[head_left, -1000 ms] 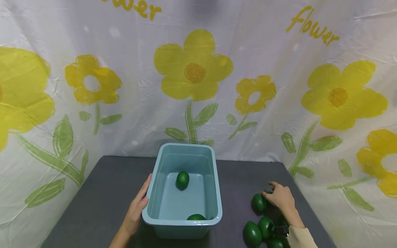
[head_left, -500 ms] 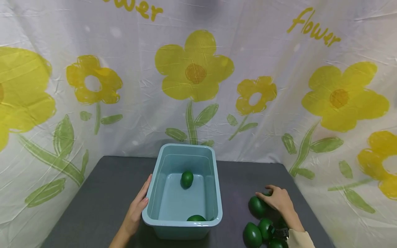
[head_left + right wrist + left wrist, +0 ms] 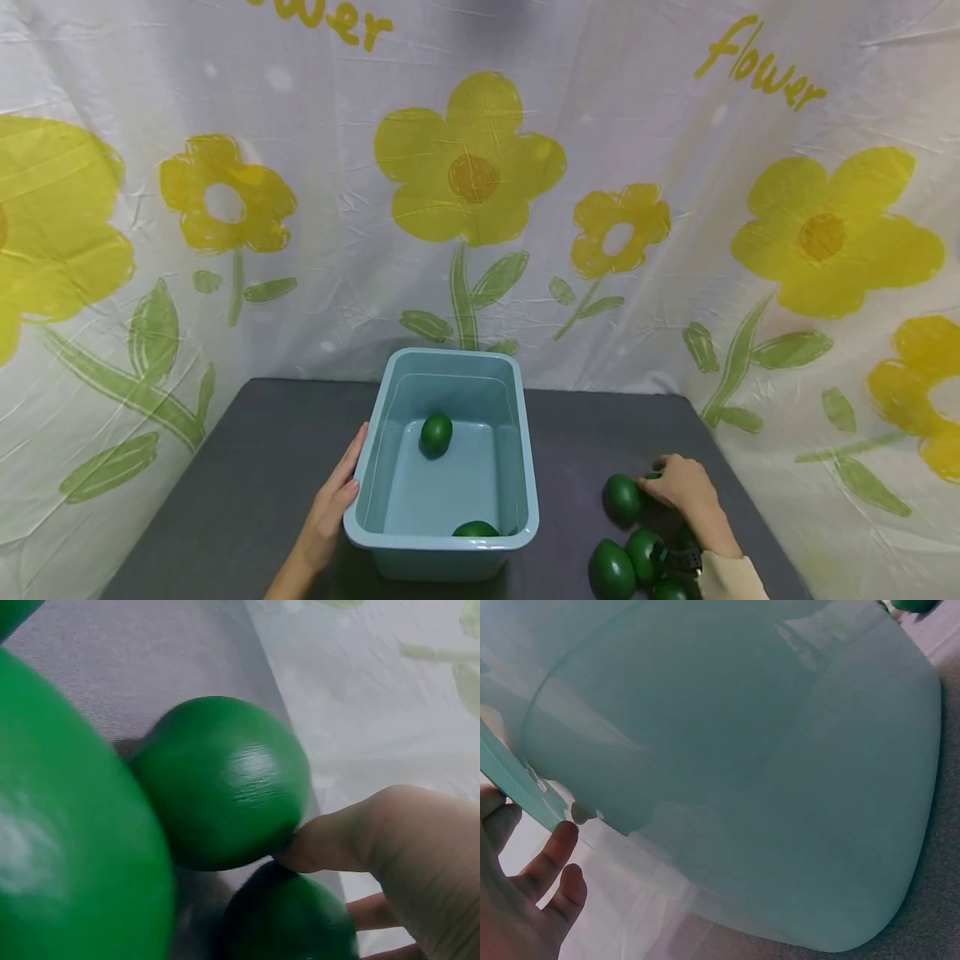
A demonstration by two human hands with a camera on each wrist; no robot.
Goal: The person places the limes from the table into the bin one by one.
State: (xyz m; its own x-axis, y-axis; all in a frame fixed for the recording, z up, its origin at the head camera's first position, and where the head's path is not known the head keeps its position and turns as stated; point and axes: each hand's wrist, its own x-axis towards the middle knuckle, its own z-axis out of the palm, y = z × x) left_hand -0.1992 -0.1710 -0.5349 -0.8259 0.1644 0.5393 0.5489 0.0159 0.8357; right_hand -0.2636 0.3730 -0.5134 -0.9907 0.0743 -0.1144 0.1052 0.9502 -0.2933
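My left hand (image 3: 328, 508) rests against the left side of a light blue plastic bin (image 3: 438, 562), its fingers extended along the outside of the rim (image 3: 521, 787). Two glossy green avocados lie inside: one avocado (image 3: 436, 436) toward the far end, the other avocado (image 3: 476, 529) partly hidden by the near rim. On the right, my right hand (image 3: 688, 485) reaches down among more avocados. Its thumb and fingers grip a dark green avocado (image 3: 292, 919), mostly hidden from the head view. Right beside the thumb sits another avocado (image 3: 225, 784), close to the held one.
Left of the right hand is an avocado (image 3: 622, 500) on the dark grey tablecloth (image 3: 566, 467). Nearer the front lie several more, including one avocado (image 3: 612, 569) and another avocado (image 3: 643, 553). A white curtain (image 3: 330, 317) with yellow flowers encloses the table's back and sides.
The far avocado in the bin has rolled right, then back left. My right hand has shifted left, then back right, its fingers now drawn in round an avocado. The left hand stays put.
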